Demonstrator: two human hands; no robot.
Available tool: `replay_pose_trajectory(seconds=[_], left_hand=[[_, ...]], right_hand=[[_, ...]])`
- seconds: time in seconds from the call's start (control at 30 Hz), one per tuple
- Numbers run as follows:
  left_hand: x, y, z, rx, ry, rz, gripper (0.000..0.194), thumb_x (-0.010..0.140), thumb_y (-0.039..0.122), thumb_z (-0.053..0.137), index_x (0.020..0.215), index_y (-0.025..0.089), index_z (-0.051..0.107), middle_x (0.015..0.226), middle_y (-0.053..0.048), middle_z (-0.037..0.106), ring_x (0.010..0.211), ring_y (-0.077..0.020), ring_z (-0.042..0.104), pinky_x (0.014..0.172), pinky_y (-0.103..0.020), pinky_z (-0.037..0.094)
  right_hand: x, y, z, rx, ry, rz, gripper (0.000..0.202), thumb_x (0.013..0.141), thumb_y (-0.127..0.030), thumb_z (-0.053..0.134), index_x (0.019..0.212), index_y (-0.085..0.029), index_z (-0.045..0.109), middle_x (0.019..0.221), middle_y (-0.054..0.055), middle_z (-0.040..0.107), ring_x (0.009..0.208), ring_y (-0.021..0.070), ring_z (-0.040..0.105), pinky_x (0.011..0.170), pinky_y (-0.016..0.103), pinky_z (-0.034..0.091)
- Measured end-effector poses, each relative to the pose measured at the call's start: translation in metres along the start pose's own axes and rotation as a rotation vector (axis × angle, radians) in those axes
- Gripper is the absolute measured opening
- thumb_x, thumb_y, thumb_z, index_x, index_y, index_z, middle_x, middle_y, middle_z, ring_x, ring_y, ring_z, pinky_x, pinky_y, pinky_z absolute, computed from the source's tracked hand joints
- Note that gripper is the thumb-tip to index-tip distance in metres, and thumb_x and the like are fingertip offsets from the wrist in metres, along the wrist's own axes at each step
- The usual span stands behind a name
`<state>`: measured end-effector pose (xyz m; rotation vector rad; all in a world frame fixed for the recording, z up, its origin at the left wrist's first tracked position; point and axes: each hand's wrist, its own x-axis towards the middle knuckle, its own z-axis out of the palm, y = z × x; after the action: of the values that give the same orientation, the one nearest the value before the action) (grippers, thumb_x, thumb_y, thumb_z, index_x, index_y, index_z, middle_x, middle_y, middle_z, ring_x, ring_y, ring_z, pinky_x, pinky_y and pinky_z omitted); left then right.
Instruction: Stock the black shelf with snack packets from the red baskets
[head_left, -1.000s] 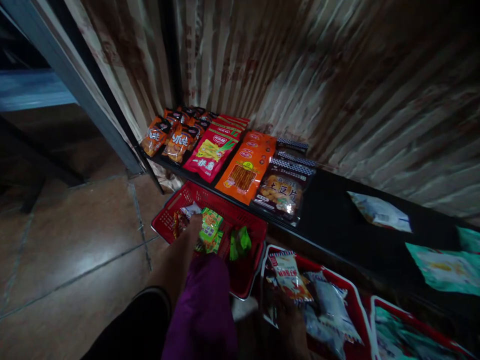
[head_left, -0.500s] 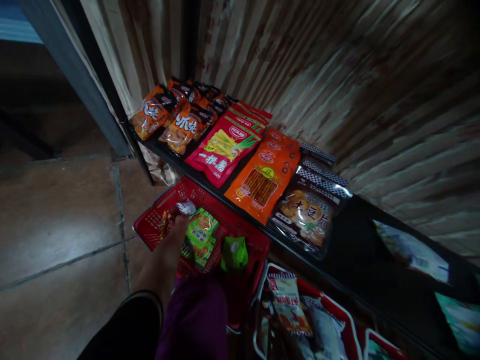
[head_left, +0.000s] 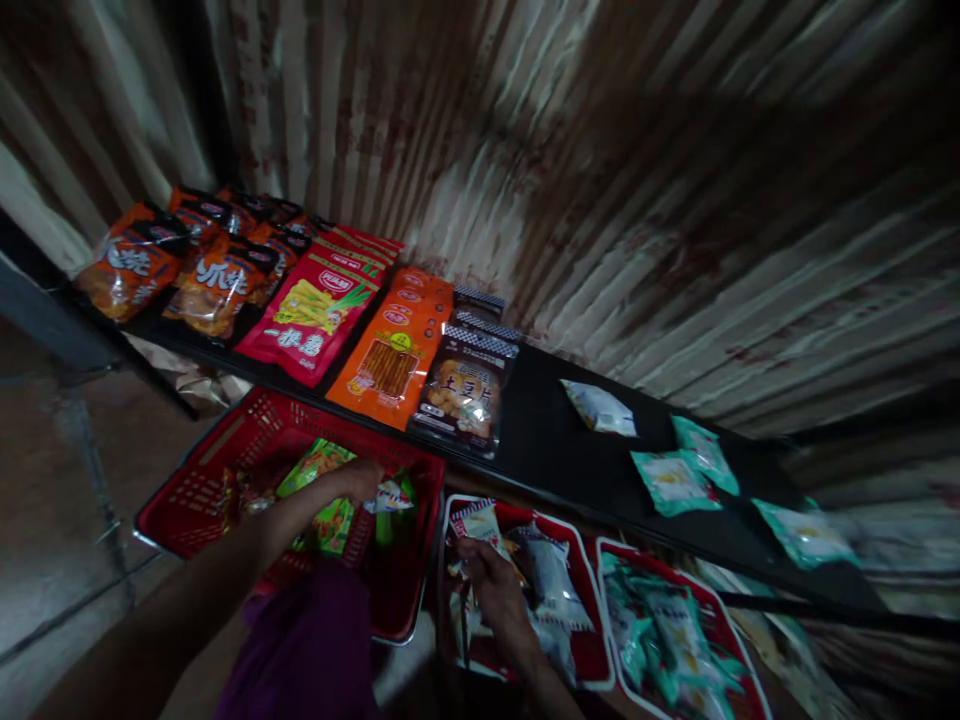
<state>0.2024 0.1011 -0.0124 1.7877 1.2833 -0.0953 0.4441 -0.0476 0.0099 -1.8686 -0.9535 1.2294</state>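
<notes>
Over the large red basket (head_left: 255, 420), my left hand (head_left: 361, 481) is closed on a small white snack packet (head_left: 393, 497). Below and around that hand lie green snack packets (head_left: 330, 525), and a red-and-gold packet (head_left: 238, 498) sits to its left. Inside the middle basket (head_left: 592, 560), my right hand (head_left: 495, 590) has its fingers closed at a white-and-red snack packet (head_left: 478, 522) with a striped top edge. Beside it is a silvery white packet (head_left: 553, 575).
A black shelf (head_left: 540, 450) runs behind the baskets. It carries orange bags (head_left: 214, 285), a red bag (head_left: 319, 310), an orange pouch (head_left: 390, 360), dark potato-chip packs (head_left: 465, 385), a white packet (head_left: 600, 407) and teal packets (head_left: 675, 480). Another basket (head_left: 739, 625) holds teal packets.
The view has swung right. My left hand has carried the white packet rightward within the large basket. My right hand has come into view in the middle basket.
</notes>
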Motion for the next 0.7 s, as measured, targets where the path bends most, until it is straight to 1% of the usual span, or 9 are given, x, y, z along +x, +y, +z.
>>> replay_pose_trajectory(seconds=[0.1,0.2,0.27,0.3,0.37,0.47,0.57,0.63,0.7], left_hand=[[-0.012,0.059,0.002,0.069,-0.094,0.088,0.011,0.062,0.011,0.059,0.052,0.017,0.058,0.044,-0.001,0.056,0.05,-0.0179,0.059,0.053,-0.026,0.044],[-0.026,0.122,0.02,0.132,-0.02,0.169,0.011,0.062,0.012,0.055,0.067,0.018,0.063,0.056,-0.005,0.063,0.063,-0.0211,0.063,0.059,-0.027,0.045],[-0.035,0.161,0.039,0.158,0.049,0.234,0.024,0.066,0.015,0.054,0.087,0.019,0.064,0.078,-0.009,0.069,0.078,-0.0236,0.065,0.067,-0.029,0.046],[-0.039,0.178,0.05,0.17,0.125,0.297,0.03,0.065,0.016,0.056,0.094,0.016,0.063,0.088,-0.013,0.069,0.082,-0.0265,0.065,0.069,-0.031,0.047],[-0.047,0.205,0.07,0.203,0.183,0.362,0.038,0.065,0.018,0.058,0.102,0.013,0.06,0.095,-0.018,0.068,0.083,-0.0294,0.065,0.07,-0.035,0.048],[-0.059,0.229,0.092,0.153,0.192,0.472,0.025,0.068,0.017,0.055,0.092,0.015,0.06,0.089,-0.013,0.067,0.08,-0.0261,0.063,0.07,-0.034,0.047],[-0.069,0.234,0.104,-0.214,0.125,0.525,0.013,0.078,0.025,0.048,0.081,0.018,0.058,0.074,-0.005,0.064,0.069,-0.0177,0.061,0.065,-0.028,0.046],[-0.072,0.232,0.106,-0.48,0.225,0.464,0.022,0.082,0.036,0.045,0.083,0.018,0.059,0.074,-0.003,0.062,0.068,-0.0155,0.059,0.065,-0.027,0.047],[-0.069,0.231,0.104,-0.634,0.466,0.387,0.027,0.077,0.042,0.055,0.091,0.019,0.06,0.091,-0.007,0.062,0.081,-0.0166,0.059,0.074,-0.028,0.046]], right_hand=[[0.002,-0.013,-0.018,0.322,-0.035,0.196,0.052,0.053,-0.055,0.075,0.089,-0.019,0.065,0.094,0.01,0.069,0.096,0.028,0.063,0.081,0.04,0.05],[-0.002,-0.031,-0.037,0.575,-0.104,0.397,0.063,0.055,-0.058,0.074,0.102,-0.02,0.059,0.091,0.01,0.068,0.091,0.0269,0.065,0.079,0.044,0.051],[-0.008,-0.045,-0.054,0.701,-0.158,0.399,0.057,0.06,-0.056,0.072,0.104,-0.022,0.057,0.084,0.005,0.067,0.084,0.0235,0.066,0.079,0.043,0.052],[-0.012,-0.051,-0.063,0.755,-0.184,0.359,0.053,0.062,-0.052,0.072,0.104,-0.024,0.057,0.083,0.003,0.067,0.081,0.0212,0.066,0.079,0.042,0.052],[-0.021,-0.057,-0.085,0.825,-0.244,0.274,0.044,0.064,-0.041,0.074,0.102,-0.026,0.058,0.086,0.0,0.068,0.078,0.0176,0.065,0.077,0.037,0.052],[-0.034,-0.05,-0.121,0.839,-0.31,0.227,0.042,0.06,-0.024,0.077,0.098,-0.025,0.061,0.087,-0.001,0.07,0.076,0.0163,0.065,0.073,0.033,0.053],[-0.047,-0.031,-0.153,0.836,-0.272,0.201,0.049,0.06,-0.019,0.074,0.107,-0.026,0.061,0.087,0.0,0.071,0.077,0.0179,0.066,0.076,0.035,0.052],[-0.055,-0.023,-0.17,0.817,-0.259,0.179,0.058,0.062,-0.018,0.071,0.117,-0.029,0.056,0.093,0.002,0.072,0.082,0.0199,0.067,0.076,0.037,0.052],[-0.062,-0.023,-0.181,0.791,-0.28,0.149,0.066,0.06,-0.017,0.068,0.123,-0.028,0.053,0.097,0.003,0.072,0.084,0.0219,0.067,0.076,0.037,0.051]])
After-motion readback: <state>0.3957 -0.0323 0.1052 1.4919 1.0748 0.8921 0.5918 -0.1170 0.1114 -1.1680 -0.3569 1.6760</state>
